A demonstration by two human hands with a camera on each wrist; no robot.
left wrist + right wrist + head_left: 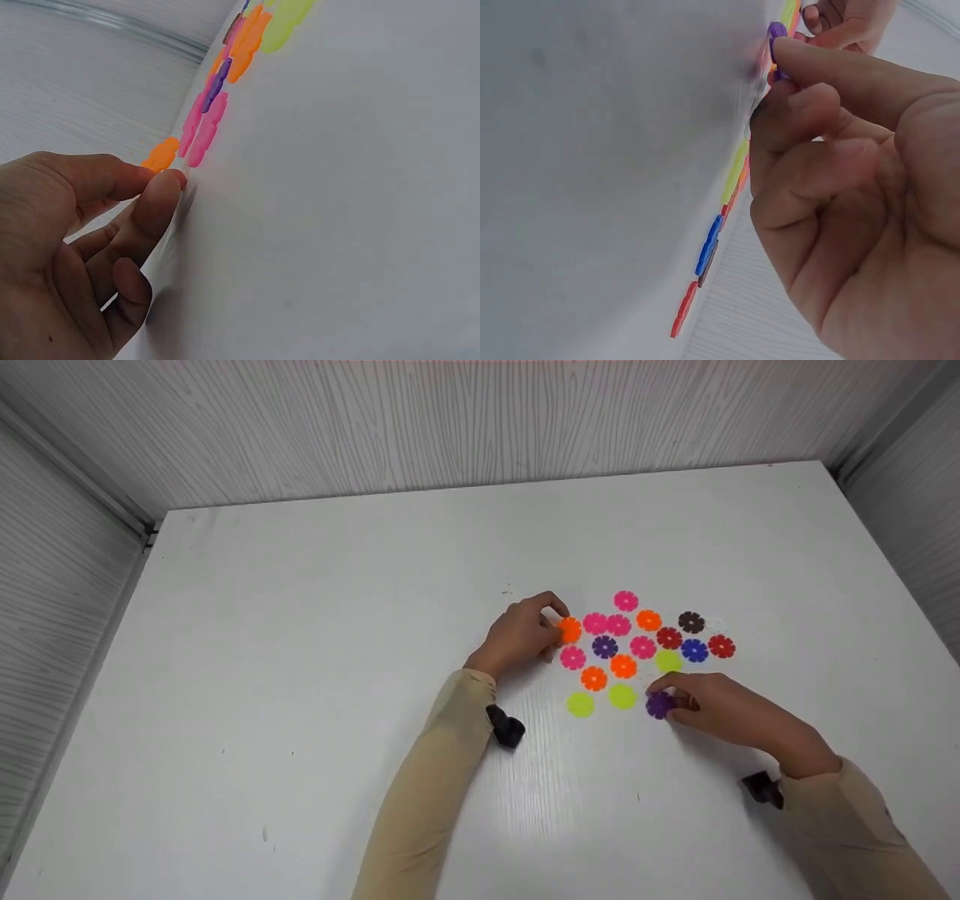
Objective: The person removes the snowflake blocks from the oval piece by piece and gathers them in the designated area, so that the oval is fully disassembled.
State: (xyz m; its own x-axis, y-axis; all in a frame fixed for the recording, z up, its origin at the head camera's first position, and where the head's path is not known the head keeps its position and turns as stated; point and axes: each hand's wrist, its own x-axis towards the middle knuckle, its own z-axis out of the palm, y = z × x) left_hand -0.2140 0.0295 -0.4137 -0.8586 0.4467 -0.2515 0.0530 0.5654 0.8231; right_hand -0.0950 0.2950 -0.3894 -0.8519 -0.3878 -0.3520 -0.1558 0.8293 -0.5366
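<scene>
My left hand (520, 634) pinches an orange flower-shaped plastic disc (571, 630) at the left edge of a group of such discs. In the left wrist view, that orange disc (160, 154) shows at the fingertips, partly covered by them. Nearer to me, my right hand (724, 709) holds a purple disc (659, 706) between thumb and fingers. Part of this purple disc (778, 30) sticks out past the thumb in the right wrist view. Just beyond the right fingers lies a yellow-green disc (668, 661). A pink disc (573, 658) lies close to the left fingers.
Between and beyond the hands, several more notched discs lie flat on the white table (300, 660), among them a brown disc (691, 622), a blue disc (694, 650), a red disc (722, 646) and a faint clear one (717, 623). Grained panels (450, 427) border the table.
</scene>
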